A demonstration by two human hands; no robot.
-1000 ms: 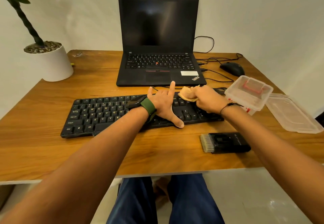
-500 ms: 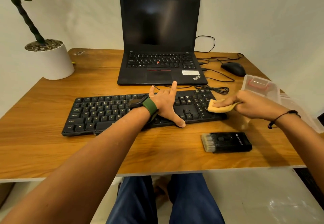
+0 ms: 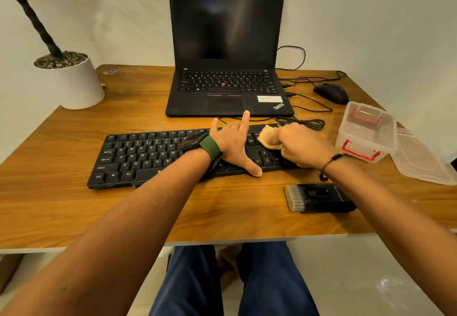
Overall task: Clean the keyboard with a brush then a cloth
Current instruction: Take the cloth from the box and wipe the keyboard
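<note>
The wooden desk [image 3: 74, 207] is carrying everything; the black keyboard [image 3: 148, 157] is lying across its middle, with the laptop [image 3: 230, 51] sitting at twelve o'clock from it. The left hand [image 3: 233, 145] is pressing flat on the keys, fingers spread and grasping nothing. At three o'clock from it, the right hand [image 3: 300, 146] is clenching the yellow cloth [image 3: 268, 137] against the keyboard's right end. The brush [image 3: 320, 198] is lying idle at five o'clock. The risk, I judge, is the cloth snagging a keycap edge and prying it loose, or the wiping arm knocking the plastic box [image 3: 366, 130] just beside it.
</note>
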